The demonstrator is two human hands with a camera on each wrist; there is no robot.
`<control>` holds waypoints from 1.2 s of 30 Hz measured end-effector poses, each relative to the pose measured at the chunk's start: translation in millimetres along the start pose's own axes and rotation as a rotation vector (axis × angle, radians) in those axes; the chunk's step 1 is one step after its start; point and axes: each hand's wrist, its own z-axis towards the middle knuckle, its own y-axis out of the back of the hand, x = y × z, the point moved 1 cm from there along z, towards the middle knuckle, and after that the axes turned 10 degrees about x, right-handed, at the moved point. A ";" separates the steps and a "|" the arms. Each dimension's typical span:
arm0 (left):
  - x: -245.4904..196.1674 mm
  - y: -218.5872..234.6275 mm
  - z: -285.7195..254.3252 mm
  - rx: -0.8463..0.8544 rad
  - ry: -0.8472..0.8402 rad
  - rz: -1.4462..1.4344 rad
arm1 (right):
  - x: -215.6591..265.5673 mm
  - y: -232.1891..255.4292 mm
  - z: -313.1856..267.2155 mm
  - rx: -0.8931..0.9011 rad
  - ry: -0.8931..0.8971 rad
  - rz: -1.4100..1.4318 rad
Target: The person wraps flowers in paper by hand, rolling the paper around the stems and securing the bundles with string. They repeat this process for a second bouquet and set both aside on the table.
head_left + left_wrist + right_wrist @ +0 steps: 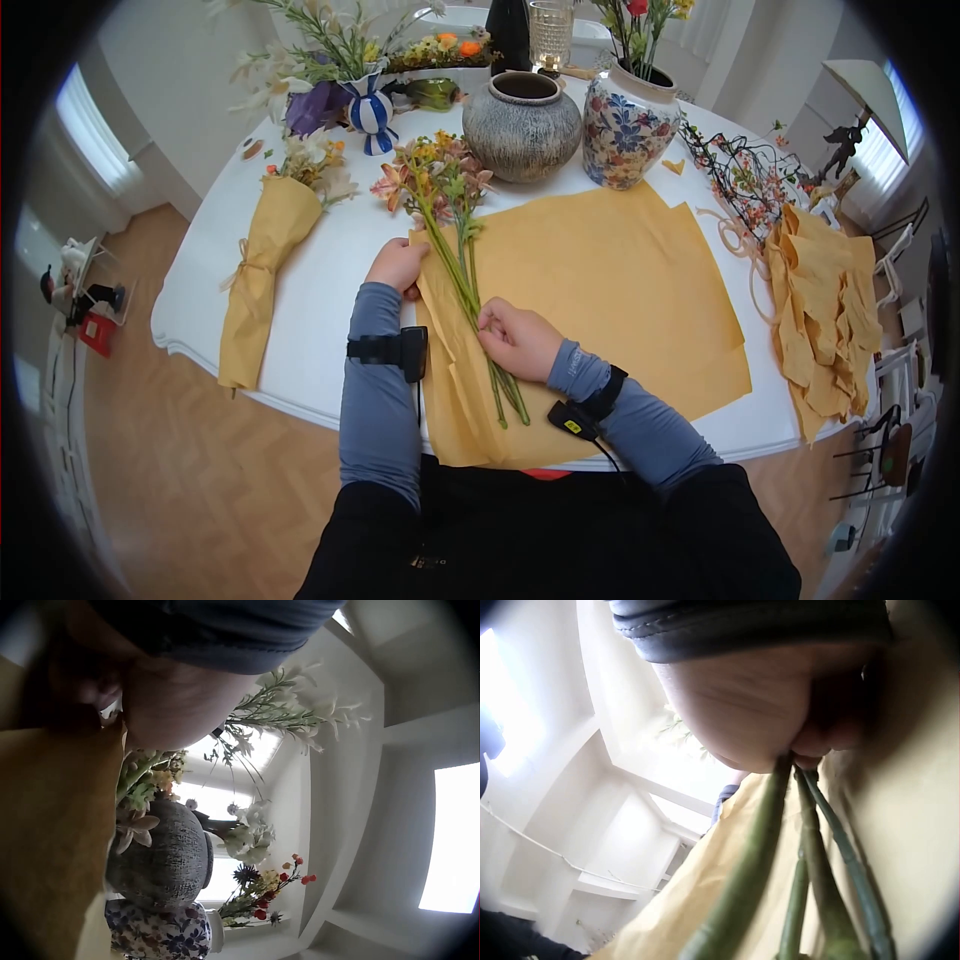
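A bundle of artificial flowers [440, 180] with long green stems [810, 877] lies slanted over a sheet of tan wrapping paper [600, 290]. My left hand [397, 266] pinches the paper's left edge, which is raised beside the stems; its fingertips are partly hidden in the head view. In the left wrist view that hand [176, 705] is close above the paper's edge. Lower down, my right hand [518, 338] has its fingers curled at the stems. The right wrist view shows several stems running out from beneath this hand [742, 712].
A wrapped bouquet [265, 270] lies on the left of the white table [190, 290]. Behind the flowers stand a striped vase [371, 112], a grey pot [522, 128] and a floral vase [625, 130]. Crumpled tan paper [820, 310] and thin flowering branches [745, 170] are on the right.
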 end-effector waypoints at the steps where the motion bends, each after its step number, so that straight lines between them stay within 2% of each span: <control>1: 0.4 -2.4 -0.8 -0.001 -0.003 -0.001 | 0.7 -0.7 -0.3 -0.027 0.018 0.024; 3: -7.7 -12.6 -10.1 -0.158 -0.051 -0.028 | 2.9 -0.1 0.1 -0.053 0.037 0.045; 4: -5.3 -13.0 -6.9 -0.159 -0.054 -0.030 | 5.2 0.7 0.3 -0.049 0.015 0.036; 6: -0.5 -13.4 0.2 -0.222 -0.213 -0.214 | 7.0 1.2 0.7 -0.043 -0.005 0.025; 10: -2.7 -10.3 -2.4 -0.112 -0.244 -0.289 | 3.2 2.5 1.2 -0.046 -0.032 0.063; 12: -11.6 -18.2 -18.6 -0.203 -0.235 -0.396 | 3.0 3.2 0.8 -0.052 -0.021 0.073; 16: -16.2 -17.2 -25.7 -0.218 -0.235 -0.298 | 0.2 2.1 0.2 -0.087 -0.022 0.085; 18: -16.1 -14.0 -25.8 -0.209 -0.196 -0.135 | -1.7 1.0 0.7 -0.095 -0.018 0.078; 23: -19.5 -15.1 -24.6 -0.165 -0.165 -0.160 | -2.3 -0.5 1.8 -0.192 -0.064 0.066; 25: -18.7 -19.3 -23.3 -0.135 -0.167 -0.157 | -2.5 0.9 1.8 -0.153 -0.080 0.041; 27: -18.9 -27.8 -19.4 -0.127 -0.404 -0.260 | -2.0 2.0 1.3 -0.117 -0.095 0.016; 28: -17.7 -32.2 -17.6 -0.126 -0.401 -0.260 | -1.6 2.1 1.1 -0.100 -0.100 -0.001; 30: -19.1 -40.5 -15.8 -0.153 -0.552 -0.265 | 0.6 3.1 1.2 -0.085 -0.107 -0.018; 31: -16.7 -42.6 -10.9 -0.151 -0.550 -0.265 | 2.4 3.5 1.2 -0.068 -0.112 -0.049; 33: -17.5 -48.9 -6.2 -0.161 -0.645 -0.122 | 3.8 3.0 1.7 -0.051 -0.119 -0.081; 34: -16.1 -50.5 -5.2 -0.161 -0.643 -0.123 | 4.3 2.2 1.9 -0.035 -0.100 -0.104; 36: -33.0 -64.7 -25.5 -0.066 -0.412 -0.020 | -2.4 -2.1 2.7 -0.013 -0.083 -0.128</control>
